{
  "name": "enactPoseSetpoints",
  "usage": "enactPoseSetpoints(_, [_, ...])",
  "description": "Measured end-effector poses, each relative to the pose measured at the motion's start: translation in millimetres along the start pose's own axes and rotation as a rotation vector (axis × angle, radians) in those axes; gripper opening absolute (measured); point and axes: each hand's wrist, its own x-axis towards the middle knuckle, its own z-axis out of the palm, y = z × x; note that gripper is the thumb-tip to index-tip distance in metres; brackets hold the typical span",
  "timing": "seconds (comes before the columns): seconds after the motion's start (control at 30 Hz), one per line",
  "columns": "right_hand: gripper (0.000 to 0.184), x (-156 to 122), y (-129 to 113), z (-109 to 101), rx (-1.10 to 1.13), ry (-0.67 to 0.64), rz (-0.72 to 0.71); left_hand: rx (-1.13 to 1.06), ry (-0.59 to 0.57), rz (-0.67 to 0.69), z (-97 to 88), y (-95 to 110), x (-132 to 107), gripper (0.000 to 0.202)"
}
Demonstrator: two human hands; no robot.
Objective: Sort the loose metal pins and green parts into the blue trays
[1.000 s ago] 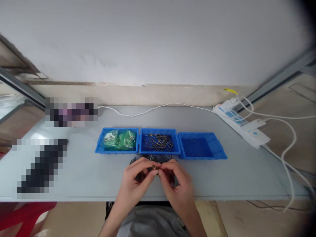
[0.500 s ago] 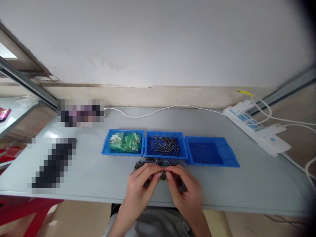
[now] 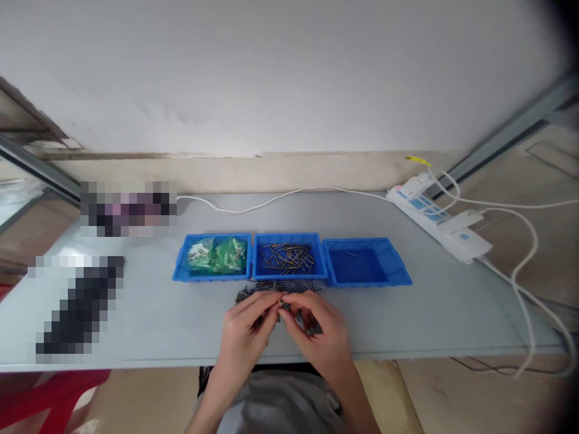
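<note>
My left hand [image 3: 248, 328] and my right hand [image 3: 320, 328] meet fingertip to fingertip over the front of the table. Pinched between them is a small gold-coloured metal piece [image 3: 281, 302], mostly hidden by the fingers. Beneath and just beyond the hands lies a heap of thin dark metal rods [image 3: 289, 286], partly covered by them. Behind the heap, the middle blue bin [image 3: 257, 271] contains loose silver and gold-toned thin rods [image 3: 292, 258]. In the left blue bin [image 3: 181, 274] are green-tinted clear bags [image 3: 219, 254] with pale slim pieces. A single thin rod [image 3: 350, 254] lies in the right blue bin [image 3: 391, 281].
A white power strip [image 3: 434, 220] with plugs and cables sits at the table's right rear. One white cable [image 3: 280, 194] runs along the wall. Two pixelated things, one of them dark [image 3: 84, 307], lie on the left. A red stool [image 3: 54, 398] stands below the left edge.
The whole view has shifted, so the bins and hands appear farther left. My hands stay together, fingertips still pinching the small piece. The bins hold the same contents.
</note>
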Motion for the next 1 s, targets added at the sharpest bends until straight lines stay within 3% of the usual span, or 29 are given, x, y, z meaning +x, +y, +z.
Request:
enactPoseSetpoints(0.23, [0.009,4,-4,0,-0.041,0.051,-0.014,-0.003,0.001,-0.006,-0.5,5,1,0.02])
enactPoseSetpoints(0.33, [0.003,22,-6,2,-0.167,0.154,-0.017,0.004,0.064,-0.097,-1.1,8,0,0.021])
enactPoseSetpoints(0.43, [0.009,45,-8,3,-0.342,0.242,-0.015,0.008,0.136,-0.209,-2.7,9,-2,0.02])
enactPoseSetpoints(0.53, [0.017,52,-8,2,-0.436,0.228,-0.034,-0.007,0.142,-0.282,-3.8,8,-5,0.024])
enactPoseSetpoints(0.67, [0.011,15,-7,-10,-0.395,0.098,-0.042,-0.027,0.124,-0.296,-3.7,8,-7,0.024])
enactPoseSetpoints(0.83, [0.016,-42,-7,-34,-0.396,-0.013,0.115,-0.052,0.103,-0.319,-3.9,11,-7,0.024])
enactPoseSetpoints(1.0, [0.02,-45,-3,-48,-0.451,-0.034,0.158,-0.047,0.086,-0.317,-4.7,12,-5,0.025])
